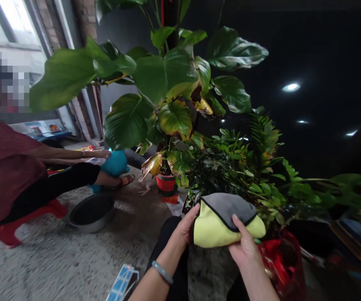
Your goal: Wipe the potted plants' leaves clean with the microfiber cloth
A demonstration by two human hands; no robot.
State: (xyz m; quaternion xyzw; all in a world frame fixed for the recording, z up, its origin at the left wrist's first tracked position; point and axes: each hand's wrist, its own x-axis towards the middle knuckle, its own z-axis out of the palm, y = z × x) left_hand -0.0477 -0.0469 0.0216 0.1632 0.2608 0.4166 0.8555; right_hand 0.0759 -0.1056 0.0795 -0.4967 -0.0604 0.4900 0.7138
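Note:
Both my hands hold a folded cloth [221, 219], yellow on one side and grey on the other with a dark edge, low in the middle of the head view. My left hand [185, 228] grips its left edge with closed fingers; a pale bracelet sits on that wrist. My right hand [244, 246] pinches the lower right part, thumb on top. Right behind the cloth is a low leafy plant [230, 167].
A tall large-leaved plant [164, 83] grows from a red pot [166, 182]. At left a person in a red top sits on a low red stool [7, 232], near a metal bowl [91, 213] on the speckled floor. A red bag [280, 259] lies at my right.

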